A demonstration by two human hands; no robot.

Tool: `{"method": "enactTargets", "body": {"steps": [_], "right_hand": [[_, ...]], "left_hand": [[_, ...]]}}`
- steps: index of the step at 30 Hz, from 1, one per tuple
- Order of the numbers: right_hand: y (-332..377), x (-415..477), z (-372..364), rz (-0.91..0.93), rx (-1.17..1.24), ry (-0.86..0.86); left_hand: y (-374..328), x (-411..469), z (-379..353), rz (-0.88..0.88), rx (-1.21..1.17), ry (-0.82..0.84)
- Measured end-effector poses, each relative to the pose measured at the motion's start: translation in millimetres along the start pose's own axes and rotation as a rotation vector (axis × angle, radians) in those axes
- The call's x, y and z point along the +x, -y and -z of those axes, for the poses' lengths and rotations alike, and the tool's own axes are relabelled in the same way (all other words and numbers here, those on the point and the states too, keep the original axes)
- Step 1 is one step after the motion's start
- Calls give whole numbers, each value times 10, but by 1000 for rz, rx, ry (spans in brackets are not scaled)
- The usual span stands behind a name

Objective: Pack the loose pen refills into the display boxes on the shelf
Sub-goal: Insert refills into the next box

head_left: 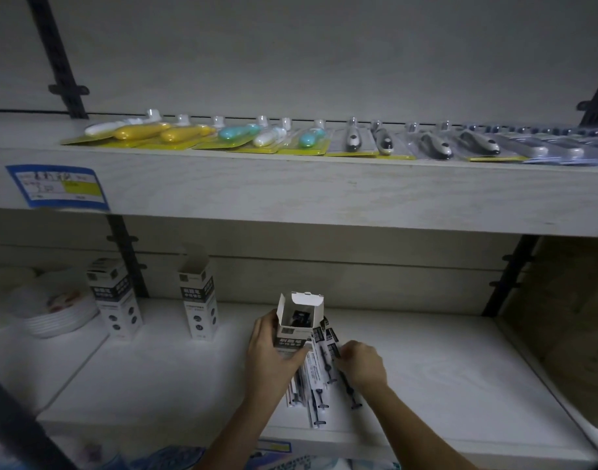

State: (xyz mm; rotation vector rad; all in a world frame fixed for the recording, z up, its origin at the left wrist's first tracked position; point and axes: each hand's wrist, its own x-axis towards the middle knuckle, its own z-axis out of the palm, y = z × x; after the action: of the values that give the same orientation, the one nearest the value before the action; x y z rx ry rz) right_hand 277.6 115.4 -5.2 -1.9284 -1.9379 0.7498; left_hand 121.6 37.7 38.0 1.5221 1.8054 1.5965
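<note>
**Open box held at the refill pile, right hand picking**

Left hand [280,351] is wrapped round the open display box [299,325], which stands upright with its top flaps up and something dark already inside. Loose refills [319,388] lie fanned on the lower shelf [460,378], just in front of and right of that box, some under the left hand. Right hand [362,362], right of the box, has its fingers curled onto the upper end of a sleeved refill; it looks like a pinch.

Handling, my read:
- The refills are light, thin and bendy, and their sleeves are slick, so they will likely slide or fan out.
- Best taken near mid-length or bunched as a bundle, then fed in end-first.
- The box is light card and easily crushed, so hold it by the side walls.

Room and edges:
- There is bare shelf right of the box.
- Two spare boxes [199,300] stand well left of it, with plates [53,317] beyond them.
- The shelf's front lip is just in front of the pile.
- The upper shelf [324,191] overhangs the box, which limits lifting.
</note>
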Motion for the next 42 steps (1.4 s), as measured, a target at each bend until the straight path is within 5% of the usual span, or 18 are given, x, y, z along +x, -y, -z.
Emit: {"method": "enactTargets", "body": {"steps": [15,30,35,42], "right_hand": [[-58,110,-57,-118,115,7],[400,-1122,1417,565,631,-100],[587,-1223,1570,848,513,-240],[707,-1118,1494,952,431,-300]], "left_hand": [[47,8,-12,-36,13,-1],[12,14,-165,-22,1,19],[-53,-6,-212,-46,11,2],[-187,-40,-186,-67,-11,0]]}}
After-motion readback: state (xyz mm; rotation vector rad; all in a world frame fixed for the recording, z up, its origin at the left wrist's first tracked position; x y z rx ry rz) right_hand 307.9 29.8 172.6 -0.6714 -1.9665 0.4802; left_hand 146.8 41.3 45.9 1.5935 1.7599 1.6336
